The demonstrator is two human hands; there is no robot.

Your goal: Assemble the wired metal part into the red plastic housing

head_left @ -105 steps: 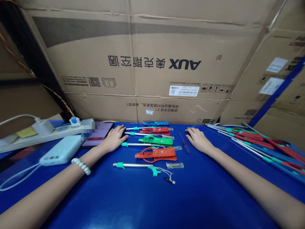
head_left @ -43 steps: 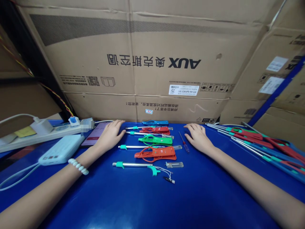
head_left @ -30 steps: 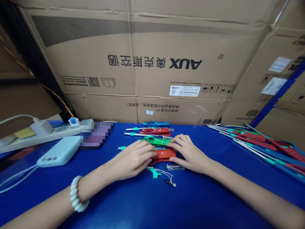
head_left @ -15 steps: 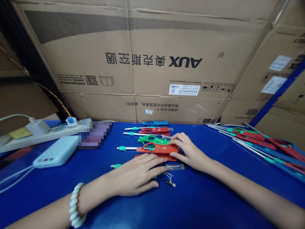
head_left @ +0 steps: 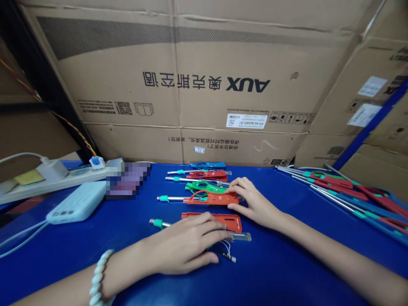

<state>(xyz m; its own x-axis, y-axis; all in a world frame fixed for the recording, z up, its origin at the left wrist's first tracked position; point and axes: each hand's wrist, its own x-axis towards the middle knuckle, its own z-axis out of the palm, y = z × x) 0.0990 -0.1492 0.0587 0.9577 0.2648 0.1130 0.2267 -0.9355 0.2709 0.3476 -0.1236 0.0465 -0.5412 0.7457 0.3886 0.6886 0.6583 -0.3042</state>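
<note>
My left hand [head_left: 186, 245] lies palm down over a metal tube with a teal end [head_left: 157, 222], and its fingertips press on a flat red shell half [head_left: 228, 220]. Thin wires [head_left: 228, 251] and a clear plastic piece [head_left: 242, 236] poke out from under its fingers. My right hand [head_left: 255, 205] pinches the right end of a second red shell half [head_left: 210, 197], which lies over another metal tube [head_left: 170, 198]. Behind these lie a green shell [head_left: 204, 186], a red one [head_left: 208, 174] and a blue one [head_left: 207, 164].
A pale power bank [head_left: 76, 202], a power strip [head_left: 47, 176] and a blurred phone [head_left: 127, 178] lie at the left on the blue table [head_left: 270, 272]. A heap of long red and teal lighters [head_left: 347, 189] fills the right. Large cardboard boxes [head_left: 191, 85] wall off the back.
Both hands came from the table's sides to the red shell. It has come apart: my right hand keeps one half farther back, and my left hand has drawn the other half toward me.
</note>
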